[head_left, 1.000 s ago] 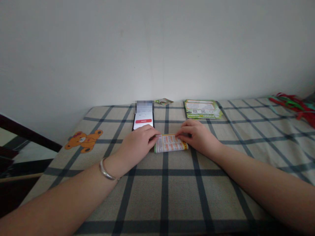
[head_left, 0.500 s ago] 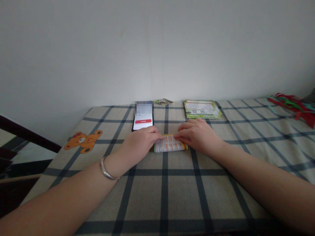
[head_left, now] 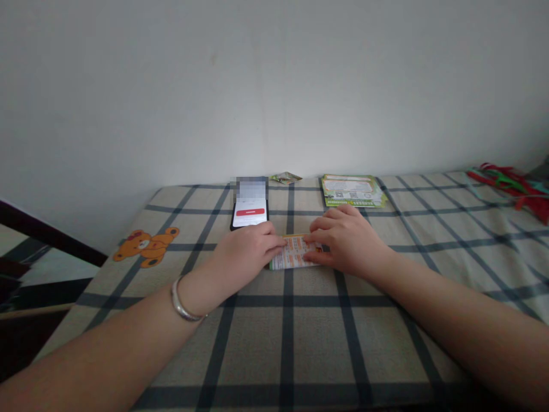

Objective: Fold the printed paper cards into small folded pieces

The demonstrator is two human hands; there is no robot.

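as right hand [head_left: 349, 243] presses leaflet [head_left: 294, 256], print unreadable

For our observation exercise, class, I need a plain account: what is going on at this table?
A person has both hands on a small folded leaflet lying on the checked tablecloth, left hand at its left end, right hand over its right end; pinching or pressing, I cannot tell. A lit phone lies just beyond the left hand, a stack of green leaflets near the wall.

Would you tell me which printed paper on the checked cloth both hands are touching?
The folded orange-and-white leaflet; the green flyer stack lies untouched farther back.
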